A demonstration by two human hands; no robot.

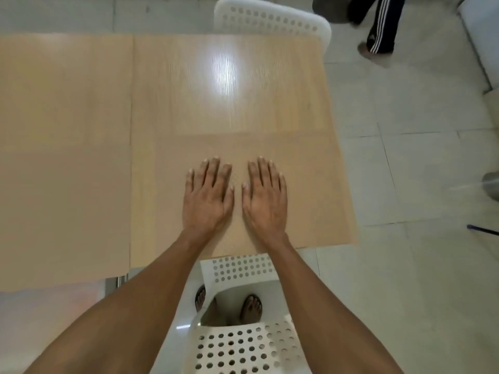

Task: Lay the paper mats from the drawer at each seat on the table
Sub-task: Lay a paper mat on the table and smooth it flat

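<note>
A light wooden table [81,103] is being viewed from above, made of two tops butted together along a seam running from twelve to six o'clock. On the right-hand top, a brown paper mat [310,184] is being pressed flat; its far edge is faintly visible across the wood, and its long axis is lying from nine to three o'clock. A second mat [64,211] appears to be lying on the left-hand top at nine o'clock, though its tone is blending with the wood. Two mats are thus being counted, tentatively. Two white perforated chairs are being seen: one [270,20] at twelve o'clock beyond the table, one [243,346] at six o'clock beneath the arms. The left hand [206,201] and right hand [266,201] are being held side by side, fingers straight and spread, palms down on the mat, gripping nothing. The mat is extending further toward three o'clock, so the right hand is judged nearer for smoothing outward.
</note>
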